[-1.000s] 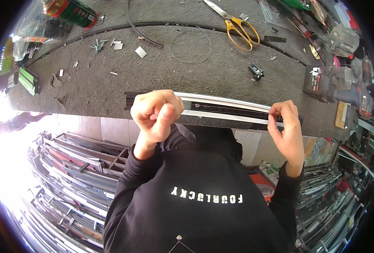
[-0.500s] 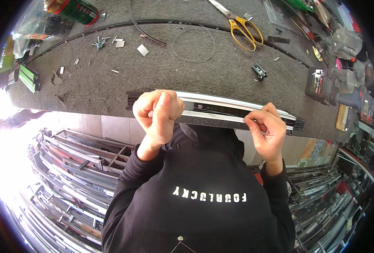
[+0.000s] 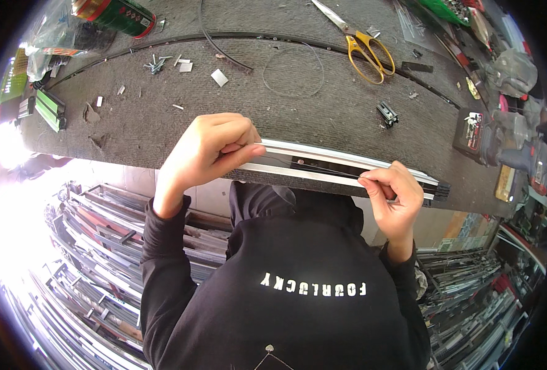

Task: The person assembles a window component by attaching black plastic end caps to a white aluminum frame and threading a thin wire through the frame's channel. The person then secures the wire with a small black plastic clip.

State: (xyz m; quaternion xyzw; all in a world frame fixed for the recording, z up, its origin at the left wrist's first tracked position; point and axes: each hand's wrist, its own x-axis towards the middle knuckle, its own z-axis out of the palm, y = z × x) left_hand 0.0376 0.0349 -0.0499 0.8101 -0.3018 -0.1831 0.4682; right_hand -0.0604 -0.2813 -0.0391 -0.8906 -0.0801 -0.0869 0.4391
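Note:
A narrow assembly of white and black profile rails (image 3: 329, 157) lies along the near edge of the bench. A thin dark cord (image 3: 323, 168) stretches above the slot between the rails, from one hand to the other. On the rails' left end, my left hand (image 3: 209, 151) is closed with fingers curled under and thumb pointing right; the cord runs in beneath the thumb. Toward the right end, my right hand (image 3: 394, 194) pinches the cord between thumb and forefinger. My left hand hides the rails' left end.
Yellow-handled scissors (image 3: 369, 58), a small black metal fitting (image 3: 387, 115) and a loop of thin line (image 3: 293, 71) lie beyond the rails. Screws (image 3: 155, 64) and a green-red can (image 3: 116, 15) are at far left. A power drill (image 3: 514, 135) sits at the right.
My left hand has turned from an upright fist to a flatter grip, its wrist swinging left. My right hand keeps its pinch on the cord. The whole view has shifted slightly.

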